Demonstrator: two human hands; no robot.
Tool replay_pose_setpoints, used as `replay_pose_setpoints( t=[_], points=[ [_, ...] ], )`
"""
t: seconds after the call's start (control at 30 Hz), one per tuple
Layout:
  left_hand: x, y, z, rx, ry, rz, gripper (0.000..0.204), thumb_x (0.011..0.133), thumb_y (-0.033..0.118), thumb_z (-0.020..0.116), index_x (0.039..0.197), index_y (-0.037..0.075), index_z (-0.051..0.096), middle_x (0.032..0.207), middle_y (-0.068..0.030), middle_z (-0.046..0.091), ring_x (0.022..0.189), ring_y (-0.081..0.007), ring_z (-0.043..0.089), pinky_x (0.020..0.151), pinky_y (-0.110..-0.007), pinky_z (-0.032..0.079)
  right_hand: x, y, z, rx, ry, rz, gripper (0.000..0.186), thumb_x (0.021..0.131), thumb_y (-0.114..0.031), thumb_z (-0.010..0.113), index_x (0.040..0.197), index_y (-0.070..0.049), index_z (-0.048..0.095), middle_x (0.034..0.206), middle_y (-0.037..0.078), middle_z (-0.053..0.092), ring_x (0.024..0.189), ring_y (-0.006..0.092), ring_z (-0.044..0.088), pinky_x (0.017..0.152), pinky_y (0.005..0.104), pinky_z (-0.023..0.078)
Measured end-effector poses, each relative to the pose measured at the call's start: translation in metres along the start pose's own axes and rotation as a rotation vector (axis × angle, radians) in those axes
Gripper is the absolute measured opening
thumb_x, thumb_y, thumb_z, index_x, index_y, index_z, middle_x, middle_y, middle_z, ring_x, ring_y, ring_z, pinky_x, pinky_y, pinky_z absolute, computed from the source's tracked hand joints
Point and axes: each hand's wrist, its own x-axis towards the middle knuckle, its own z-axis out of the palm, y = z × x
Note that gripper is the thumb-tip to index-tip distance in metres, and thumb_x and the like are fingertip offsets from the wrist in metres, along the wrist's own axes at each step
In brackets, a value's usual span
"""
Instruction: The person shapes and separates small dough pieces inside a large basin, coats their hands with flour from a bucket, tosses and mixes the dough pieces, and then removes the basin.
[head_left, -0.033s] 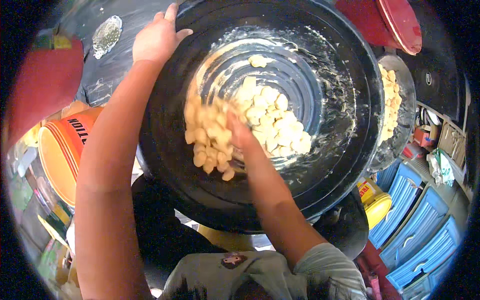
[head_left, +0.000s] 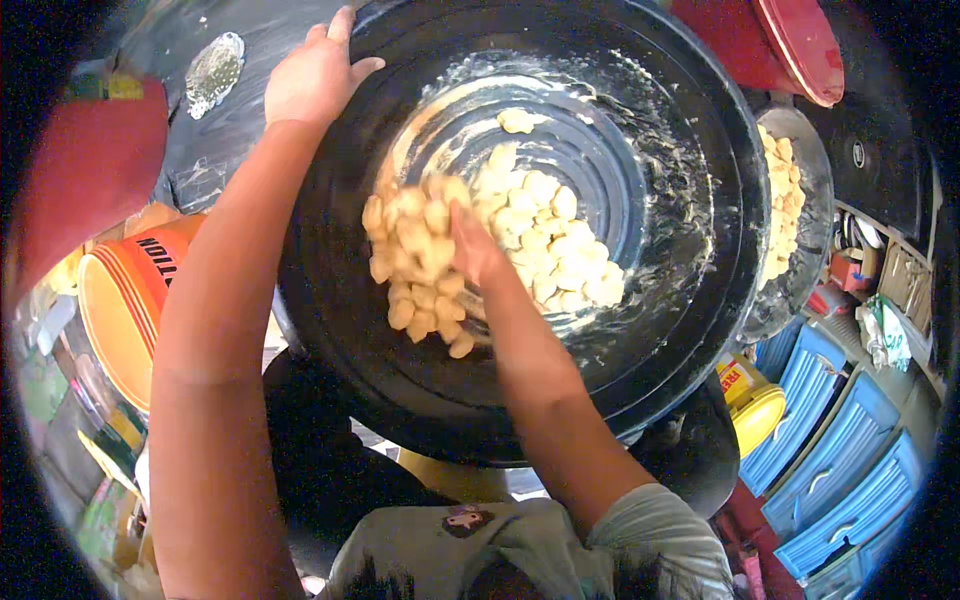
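A large round black basin [head_left: 700,290] is tilted before me, its ridged bottom dusted with white flour. My left hand [head_left: 315,82] grips its rim at the upper left, thumb on the inner side. Inside lies a heap of small pale-yellow dough pieces [head_left: 550,245], with a single piece [head_left: 516,121] apart near the top. My right hand [head_left: 472,245] is down in the basin, edge on, fingers stretched out and somewhat blurred. Its fingers press against another cluster of dough pieces [head_left: 418,262] along the left inner wall, which also looks smeared by motion.
At the right, a clear bowl [head_left: 812,190] holds more dough pieces, below a red lid [head_left: 800,50]. An orange bucket [head_left: 125,320] stands left of my forearm. A yellow tub [head_left: 752,410] and blue drawers [head_left: 830,440] are at the lower right.
The right hand and the dough pieces by it have shifted slightly within the basin. My left hand stays on the rim.
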Motion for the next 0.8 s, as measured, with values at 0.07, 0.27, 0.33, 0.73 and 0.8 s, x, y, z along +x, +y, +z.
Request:
replay_pose_setpoints(
  t=[0.07,0.27,0.33,0.73,0.8],
  points=[
    [0.001,-0.002,-0.008,0.003,0.004,-0.008,0.066,0.077,0.049,0.058,0.128,0.012,0.037,0.104,-0.0177,0.057,0.091,-0.0361,0.059,0.073,-0.044,0.05,-0.007,-0.065,0.042,-0.083,-0.046,-0.195,0.065,0.085,-0.04,0.055,0.136,-0.01,0.029,0.133,0.008,0.04,0.118,0.0232,0.041,0.089,0.0357,0.043],
    [0.006,0.008,-0.006,0.008,-0.022,-0.011,0.066,0.077,0.05,0.058,0.127,0.012,0.038,0.103,-0.0183,0.057,0.09,-0.0359,0.059,0.073,-0.044,0.05,-0.035,-0.146,-0.094,-1.064,0.702,-0.506,0.058,0.074,-0.038,0.067,0.121,-0.008,0.051,0.116,0.014,0.055,0.098,0.0282,0.057,0.086,0.0374,0.044],
    [0.003,-0.003,-0.004,0.012,-0.001,0.002,0.065,0.077,0.049,0.058,0.126,0.012,0.038,0.102,-0.0184,0.057,0.09,-0.036,0.059,0.072,-0.044,0.05,-0.058,-0.135,-0.116,-1.354,1.109,-0.283,0.069,0.07,-0.049,0.066,0.122,-0.008,0.049,0.123,0.015,0.051,0.113,0.0338,0.047,0.098,0.0464,0.033],
    [-0.002,0.011,-0.031,-0.102,-0.083,-0.064,0.062,0.074,0.034,0.066,0.122,0.004,0.041,0.098,-0.02,0.057,0.089,-0.0363,0.058,0.075,-0.042,0.047,-0.138,-0.005,-0.082,-1.712,0.467,-0.616,0.029,0.074,-0.024,0.069,0.095,-0.008,0.057,0.086,0.008,0.059,0.089,0.0236,0.055,0.087,0.0385,0.038],
    [-0.003,0.013,-0.034,-0.137,-0.083,-0.065,0.062,0.074,0.033,0.066,0.123,0.004,0.041,0.1,-0.0198,0.057,0.091,-0.0358,0.057,0.075,-0.042,0.047,-0.137,-0.014,-0.1,-1.124,0.811,-0.391,0.028,0.076,-0.02,0.065,0.098,-0.005,0.055,0.086,0.016,0.06,0.092,0.0337,0.055,0.087,0.0402,0.04]
  ],
)
